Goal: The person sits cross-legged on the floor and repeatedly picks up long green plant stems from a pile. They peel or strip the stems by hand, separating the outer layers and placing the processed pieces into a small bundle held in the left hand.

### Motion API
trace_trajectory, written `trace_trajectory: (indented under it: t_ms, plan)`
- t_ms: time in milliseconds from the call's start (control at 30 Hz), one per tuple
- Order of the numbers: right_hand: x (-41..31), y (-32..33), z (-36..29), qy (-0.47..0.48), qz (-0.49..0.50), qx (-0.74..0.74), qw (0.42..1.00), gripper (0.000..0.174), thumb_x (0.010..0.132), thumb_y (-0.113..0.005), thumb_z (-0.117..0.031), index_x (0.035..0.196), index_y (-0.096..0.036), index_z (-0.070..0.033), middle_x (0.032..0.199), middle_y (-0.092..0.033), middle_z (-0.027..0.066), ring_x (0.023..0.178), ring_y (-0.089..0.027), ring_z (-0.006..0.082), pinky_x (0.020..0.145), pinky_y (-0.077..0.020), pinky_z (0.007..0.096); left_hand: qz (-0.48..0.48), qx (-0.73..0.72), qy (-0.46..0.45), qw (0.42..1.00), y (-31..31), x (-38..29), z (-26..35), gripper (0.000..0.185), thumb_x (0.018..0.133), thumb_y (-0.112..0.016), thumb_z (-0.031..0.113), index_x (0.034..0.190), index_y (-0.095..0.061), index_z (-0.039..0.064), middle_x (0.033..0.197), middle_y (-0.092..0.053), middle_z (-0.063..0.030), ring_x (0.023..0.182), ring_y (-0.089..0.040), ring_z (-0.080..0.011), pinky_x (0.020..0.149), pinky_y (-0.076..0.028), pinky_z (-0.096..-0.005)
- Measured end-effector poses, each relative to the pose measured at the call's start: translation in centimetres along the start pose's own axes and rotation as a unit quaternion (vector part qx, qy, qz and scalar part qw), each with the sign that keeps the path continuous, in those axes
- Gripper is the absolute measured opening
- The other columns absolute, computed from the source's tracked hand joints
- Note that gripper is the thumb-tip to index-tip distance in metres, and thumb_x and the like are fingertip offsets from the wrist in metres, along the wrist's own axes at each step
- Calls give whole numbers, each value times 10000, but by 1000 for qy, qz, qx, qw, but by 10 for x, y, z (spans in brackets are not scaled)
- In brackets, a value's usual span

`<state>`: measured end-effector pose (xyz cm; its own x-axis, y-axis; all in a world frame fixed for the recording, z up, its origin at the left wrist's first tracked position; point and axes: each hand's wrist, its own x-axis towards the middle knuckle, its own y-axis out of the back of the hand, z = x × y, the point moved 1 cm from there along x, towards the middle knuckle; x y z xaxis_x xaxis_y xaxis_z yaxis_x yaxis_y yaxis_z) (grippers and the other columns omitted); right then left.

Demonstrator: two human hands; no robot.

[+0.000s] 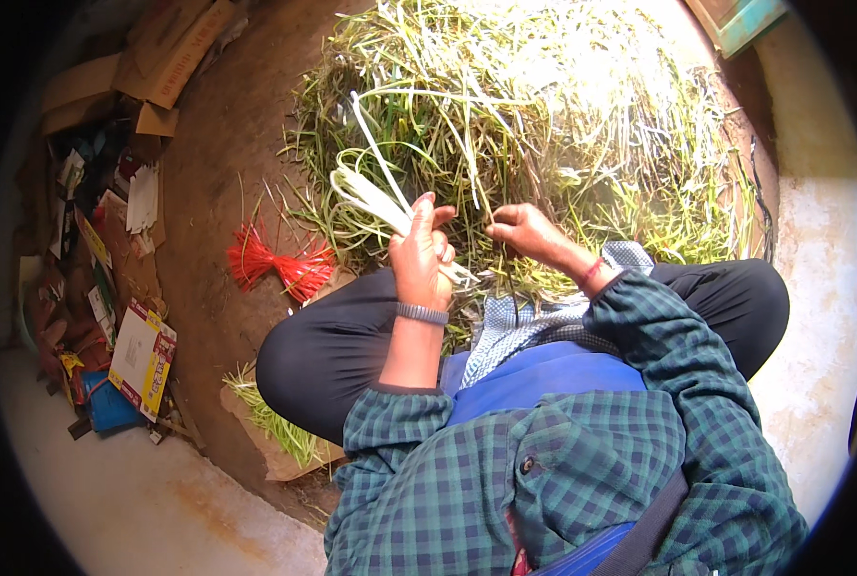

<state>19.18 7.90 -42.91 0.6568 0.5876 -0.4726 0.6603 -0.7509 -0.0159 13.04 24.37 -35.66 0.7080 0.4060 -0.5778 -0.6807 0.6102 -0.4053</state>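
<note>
My left hand [422, 248] is closed around a small bunch of pale, leek-like stalks [371, 196]. Their looped ends point up and to the left, and whitish ends stick out below the fist. One longer stalk rises above the rest. To its right, my right hand [533, 232] pinches a thin yellowish leaf [483, 198] between thumb and forefinger. Both hands are over the near edge of a large heap of long green and yellowing leaves [443, 137]. Strong sunlight washes out the heap's upper right.
A tied bundle of red plastic strips [280, 263] lies on the brown floor at left. Near my left knee, thin green stalks [280, 425] rest on flat cardboard [291, 471]. Cardboard boxes [162, 57] and mixed packaging [140, 360] line the left wall. A pale wall [817, 288] bounds the right.
</note>
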Motion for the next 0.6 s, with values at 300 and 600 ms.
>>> trace_trajectory:
  t_ms: [300,600]
  plan:
    - [-54,-23,-3,72,-53,-70,994,175,893,-620,-188,890,-632,-14,627,-585,48,545,-538,119,537,-464,304,-38,51,37,997,2,18,-30,184,906,-651,161,1045,-606,49,845,-672,-62,438,-362,-35,394,-307,-184]
    - [-60,-6,-22,49,-68,25,996,325,906,-634,-304,1018,-627,1,712,-598,2,597,-561,81,530,-464,246,-78,41,33,996,-13,1,-28,227,877,-681,122,1051,-571,28,783,-646,-43,421,-396,-37,369,-317,-192]
